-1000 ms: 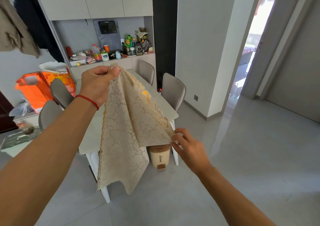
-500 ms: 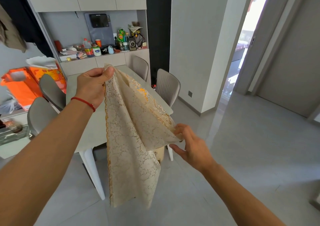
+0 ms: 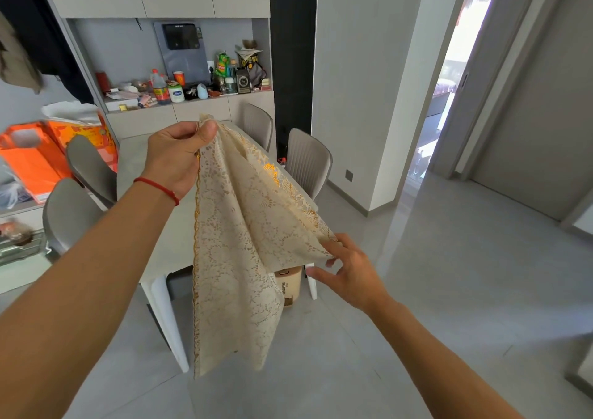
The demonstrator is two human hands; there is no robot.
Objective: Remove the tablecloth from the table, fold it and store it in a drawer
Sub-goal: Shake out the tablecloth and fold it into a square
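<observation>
The cream lace tablecloth with a gold edge hangs in the air, partly folded, in front of the grey table. My left hand, with a red cord on its wrist, pinches the cloth's top corner high up. My right hand is lower and to the right, its fingertips holding the cloth's right-hand corner, the other fingers spread. The cloth's lower part dangles free above the floor. No drawer front is seen open.
Grey chairs stand around the table. A beige bin sits under the table's near end. A cluttered sideboard is behind, orange bags at left. An open doorway is at right, with bare grey floor.
The cloth's hanging part has swung and settled lower. My right hand shifted slightly right and down along the cloth's corner. The view moved a little closer to the table.
</observation>
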